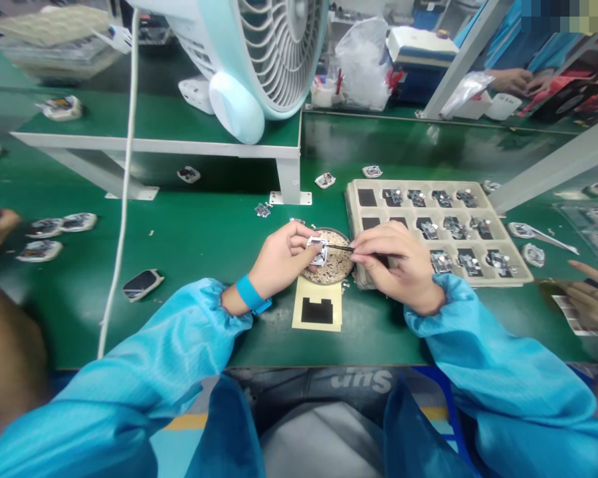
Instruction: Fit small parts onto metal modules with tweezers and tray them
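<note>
My left hand point(290, 255) grips a small white device housing point(317, 251) by its edges, with the fingers closed around it. Between the fingertips of my right hand point(396, 262) is a pair of dark tweezers point(339, 247), its tip reaching to the housing. Both hands are over a round dish point(336, 269) filled with tiny light and brown bits. In front of the dish lies a pale yellow sheet point(296, 318) bearing a black cut-out pad point(317, 311). Right beside my right hand is a beige compartment tray point(501, 232) holding several small circuit boards.
A fan point(264, 66) stands on a raised green shelf point(154, 119), its white cable point(127, 166) hanging at left. Several housings point(77, 222) and a dark-screened device point(143, 284) lie leftward. Other people's hands point(591, 295) are at both sides. White tweezers point(543, 236) lie right of the tray.
</note>
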Tool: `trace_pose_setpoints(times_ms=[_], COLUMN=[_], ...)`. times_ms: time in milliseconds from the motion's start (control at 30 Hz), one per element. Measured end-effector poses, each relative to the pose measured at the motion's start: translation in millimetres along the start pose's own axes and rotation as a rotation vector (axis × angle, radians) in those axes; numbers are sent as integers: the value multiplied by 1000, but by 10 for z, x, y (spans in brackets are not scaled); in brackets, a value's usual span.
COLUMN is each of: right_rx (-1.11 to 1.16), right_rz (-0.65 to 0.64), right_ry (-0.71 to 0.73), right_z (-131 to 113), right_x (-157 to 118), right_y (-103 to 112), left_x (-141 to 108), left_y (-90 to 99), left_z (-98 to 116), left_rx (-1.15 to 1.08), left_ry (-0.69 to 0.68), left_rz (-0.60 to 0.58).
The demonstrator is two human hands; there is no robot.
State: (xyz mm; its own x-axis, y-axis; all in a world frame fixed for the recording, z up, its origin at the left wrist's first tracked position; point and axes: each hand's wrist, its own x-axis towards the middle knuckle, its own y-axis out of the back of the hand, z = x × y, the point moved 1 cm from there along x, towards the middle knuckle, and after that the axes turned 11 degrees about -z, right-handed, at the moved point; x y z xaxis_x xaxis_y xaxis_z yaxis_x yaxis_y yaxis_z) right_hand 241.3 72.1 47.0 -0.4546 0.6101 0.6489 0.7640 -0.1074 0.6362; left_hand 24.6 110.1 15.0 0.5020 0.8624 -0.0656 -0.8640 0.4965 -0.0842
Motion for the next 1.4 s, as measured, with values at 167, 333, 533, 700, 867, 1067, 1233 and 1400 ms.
trace_pose_setpoints(times_ms=[167,333,533,700,867,1067,1233,1400], right_rx=[64,93,111,203,458,611,411,-157], right_rz=[72,65,38,29,46,-108,350,515], right_ry=[-2,-65,-88,-124,-322,-364,-355,-471], right_z=[-12,-17,-20,-7,82,160,296,501], right_x=[-4,-11,-12,-17,3,25,63,17], right_y=[15,18,12,10,47,196,531,906], left_x=[-5,-9,-24,-34,-39,-20,14,17], left_y=[3,15,27,39,41,99,157,138], left_z=[24,43,11,21,69,96,110,120], left_rx=[-34,-7,6,7,5,-66,-59,-15], left_ry=[-1,-19,-70,-126,-144,-75,-50,-47], left_rz=[-1,26,16,28,62,52,90,107])
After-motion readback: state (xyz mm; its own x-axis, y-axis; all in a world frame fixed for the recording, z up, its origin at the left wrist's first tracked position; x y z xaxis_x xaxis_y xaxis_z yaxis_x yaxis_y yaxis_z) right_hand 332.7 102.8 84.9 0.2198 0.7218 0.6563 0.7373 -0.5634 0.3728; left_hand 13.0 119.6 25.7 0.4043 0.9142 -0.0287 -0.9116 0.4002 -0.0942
